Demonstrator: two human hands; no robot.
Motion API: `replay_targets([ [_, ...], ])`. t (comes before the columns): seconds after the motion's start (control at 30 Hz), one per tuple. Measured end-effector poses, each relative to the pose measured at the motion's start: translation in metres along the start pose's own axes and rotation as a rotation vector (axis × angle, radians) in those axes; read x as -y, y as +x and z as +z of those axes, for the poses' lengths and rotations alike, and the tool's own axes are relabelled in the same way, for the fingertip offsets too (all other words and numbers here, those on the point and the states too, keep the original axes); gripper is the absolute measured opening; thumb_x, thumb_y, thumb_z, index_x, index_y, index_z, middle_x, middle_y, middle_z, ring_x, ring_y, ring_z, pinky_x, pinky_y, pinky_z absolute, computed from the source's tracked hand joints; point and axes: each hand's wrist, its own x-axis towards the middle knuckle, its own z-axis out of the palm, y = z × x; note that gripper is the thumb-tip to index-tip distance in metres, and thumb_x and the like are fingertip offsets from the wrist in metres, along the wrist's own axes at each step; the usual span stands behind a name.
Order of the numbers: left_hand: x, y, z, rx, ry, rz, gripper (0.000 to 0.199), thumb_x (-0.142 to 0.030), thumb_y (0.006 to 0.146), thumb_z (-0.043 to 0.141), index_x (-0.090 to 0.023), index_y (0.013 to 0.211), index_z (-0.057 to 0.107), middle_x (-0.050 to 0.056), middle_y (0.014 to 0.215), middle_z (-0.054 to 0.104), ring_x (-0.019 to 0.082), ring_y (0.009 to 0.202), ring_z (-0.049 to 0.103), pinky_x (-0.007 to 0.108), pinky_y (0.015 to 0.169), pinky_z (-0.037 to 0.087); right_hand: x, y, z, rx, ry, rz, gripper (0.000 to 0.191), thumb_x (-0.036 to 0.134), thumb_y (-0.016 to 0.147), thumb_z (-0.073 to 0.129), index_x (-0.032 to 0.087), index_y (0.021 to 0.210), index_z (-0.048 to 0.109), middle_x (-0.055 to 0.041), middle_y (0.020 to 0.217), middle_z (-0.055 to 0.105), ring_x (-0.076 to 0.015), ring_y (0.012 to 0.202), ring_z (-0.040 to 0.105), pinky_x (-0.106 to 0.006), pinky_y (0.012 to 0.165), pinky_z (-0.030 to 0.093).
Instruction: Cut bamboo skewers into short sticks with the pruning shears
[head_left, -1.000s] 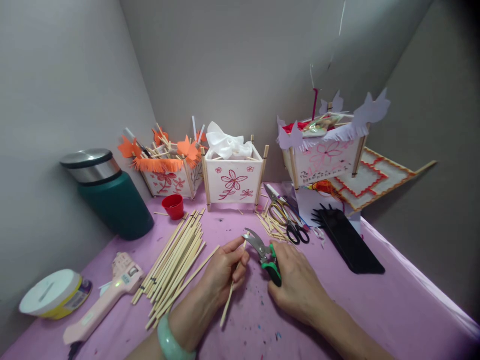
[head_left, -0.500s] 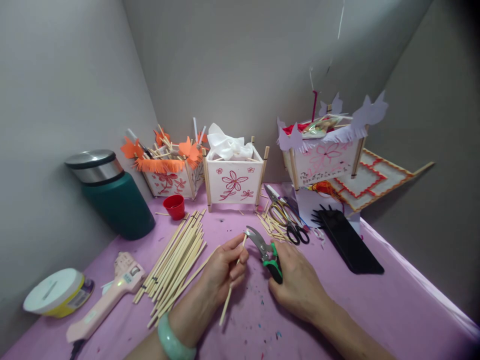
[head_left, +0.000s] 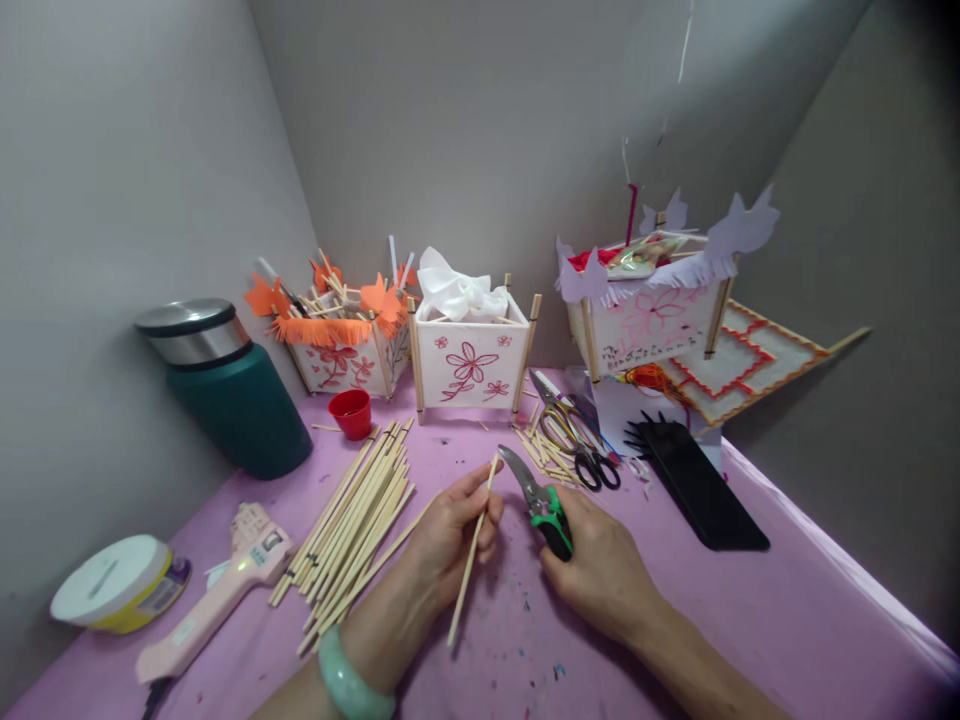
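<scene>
1. In the left hand (head_left: 450,528), a slanting thin stick (head_left: 463,590) is pinched.
2. Beside it, the right hand (head_left: 600,558) clasps green-handled pruners (head_left: 541,503).
3. Left of both hands, loose sticks (head_left: 358,520) lie on the desk (head_left: 810,620).

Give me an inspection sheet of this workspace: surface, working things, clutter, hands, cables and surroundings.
Surface: pink-purple tabletop, speckled dark in places.
Working things: thin pale wooden stick; curved-blade metal shears with green-and-black handles; loose pile of pale wooden sticks.
Clutter: teal flask with silver lid; round red cup; flat black phone-like slab.
Hands: left hand holds the stick; right hand grips the shears, blade tip close to the stick's top; contact unclear.
Cables: dark cord on pale pink glue gun.
Surroundings: grey walls; three white boxes with drawn flowers.
</scene>
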Motion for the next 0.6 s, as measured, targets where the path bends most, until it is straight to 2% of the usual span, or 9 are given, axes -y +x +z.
replay_targets([
  [0.07, 0.002, 0.002, 0.000, -0.053, 0.024, 0.071, 0.030, -0.023, 0.078, 0.071, -0.011, 0.104, 0.064, -0.001, 0.065, 0.058, 0.008, 0.049, 0.048, 0.019, 0.048, 0.040, -0.001, 0.001, -0.004, -0.052, 0.113, 0.017, 0.026, 0.019, 0.071, 0.054, 0.021, 0.097, 0.054, -0.0050, 0.090, 0.062, -0.0217, 0.080, 0.057, -0.032, 0.073, 0.042],
  [0.13, 0.003, 0.005, -0.002, -0.099, 0.042, 0.148, 0.024, -0.025, 0.076, 0.075, -0.010, 0.094, 0.067, 0.003, 0.073, 0.063, 0.010, 0.060, 0.053, 0.020, 0.056, 0.043, -0.001, 0.003, -0.011, -0.024, 0.309, 0.043, 0.026, 0.025, 0.073, 0.056, 0.020, 0.099, 0.054, -0.0039, 0.088, 0.062, -0.0208, 0.078, 0.057, -0.032, 0.072, 0.043],
  [0.23, 0.003, 0.008, -0.003, -0.144, 0.029, 0.221, 0.019, -0.024, 0.078, 0.074, -0.013, 0.090, 0.067, 0.004, 0.077, 0.066, 0.011, 0.067, 0.053, 0.019, 0.061, 0.042, 0.001, 0.004, -0.021, 0.194, 0.728, 0.136, 0.036, 0.034, 0.072, 0.060, 0.018, 0.104, 0.055, -0.0044, 0.091, 0.063, -0.0190, 0.075, 0.057, -0.031, 0.066, 0.044],
  [0.33, 0.001, 0.007, -0.001, -0.126, -0.029, 0.237, 0.020, -0.026, 0.079, 0.074, -0.015, 0.092, 0.064, 0.003, 0.077, 0.067, 0.008, 0.059, 0.048, 0.018, 0.057, 0.039, 0.005, 0.003, -0.026, 0.398, 1.016, 0.253, 0.044, 0.036, 0.067, 0.064, 0.016, 0.106, 0.056, -0.0066, 0.098, 0.066, -0.0157, 0.067, 0.057, -0.029, 0.061, 0.043],
  [0.47, 0.000, 0.005, 0.003, -0.062, -0.041, 0.278, 0.020, -0.027, 0.080, 0.073, -0.017, 0.091, 0.060, 0.002, 0.082, 0.067, 0.006, 0.055, 0.046, 0.019, 0.057, 0.041, 0.009, 0.002, -0.027, 0.464, 1.040, 0.291, 0.041, 0.035, 0.068, 0.065, 0.015, 0.104, 0.059, -0.0026, 0.078, 0.065, -0.0158, 0.064, 0.057, -0.029, 0.061, 0.042],
  [0.6, 0.000, 0.001, 0.008, 0.020, -0.036, 0.293, 0.014, -0.026, 0.085, 0.068, -0.017, 0.090, 0.060, 0.003, 0.087, 0.068, 0.008, 0.060, 0.054, 0.027, 0.070, 0.050, 0.005, 0.004, -0.026, 0.376, 0.970, 0.318, 0.039, 0.034, 0.068, 0.065, 0.016, 0.102, 0.059, -0.0036, 0.088, 0.065, -0.0157, 0.067, 0.056, -0.029, 0.061, 0.042],
])
